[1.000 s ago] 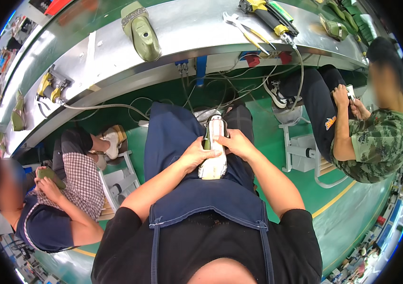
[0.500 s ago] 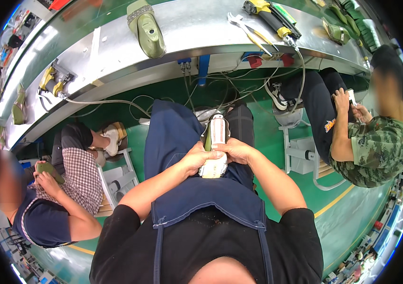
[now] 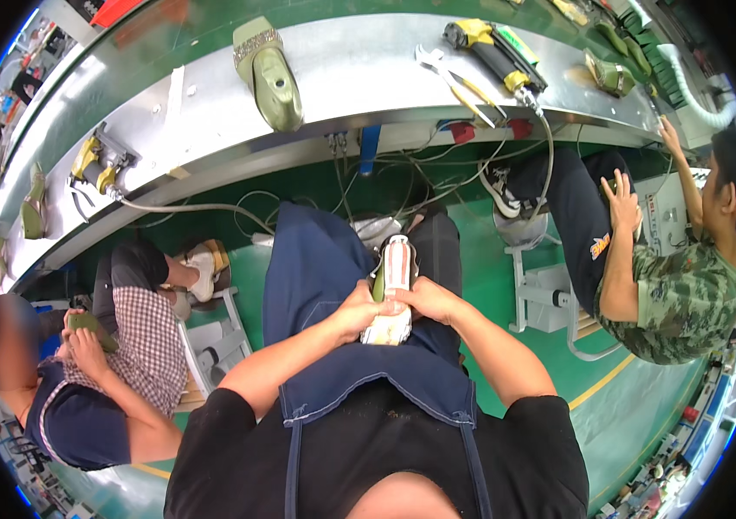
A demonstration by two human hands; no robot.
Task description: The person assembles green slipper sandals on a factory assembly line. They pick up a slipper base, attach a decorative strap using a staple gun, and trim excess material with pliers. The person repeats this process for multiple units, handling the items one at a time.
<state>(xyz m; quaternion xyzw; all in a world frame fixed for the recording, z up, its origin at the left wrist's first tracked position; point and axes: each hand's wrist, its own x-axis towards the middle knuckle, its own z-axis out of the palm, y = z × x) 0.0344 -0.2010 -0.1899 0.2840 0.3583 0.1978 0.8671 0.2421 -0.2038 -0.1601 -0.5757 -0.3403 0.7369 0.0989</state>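
Between my knees I hold a shoe last [image 3: 397, 264] with its underside up. That underside is pale with reddish stripes, and a strip of green shows along its left side. My left hand [image 3: 356, 313] is closed round its near left side. My right hand [image 3: 428, 301] grips the right side, and its thumb lies across the pale underside close to the left thumb. The fingers beneath the last are hidden.
On the metal bench [image 3: 199, 112] ahead are a green shoe last [image 3: 277, 85] with a glittery band, yellow-handled pincers [image 3: 459, 85] and a yellow-black air tool [image 3: 496, 54]. A hose [image 3: 550, 143] hangs over the edge. Co-workers sit left [image 3: 96, 381] and right [image 3: 666, 294].
The view has tilted slightly, so bench and lap sit lower in the picture. My hands keep their hold on the shoe last. The right co-worker has stretched an arm toward the bench.
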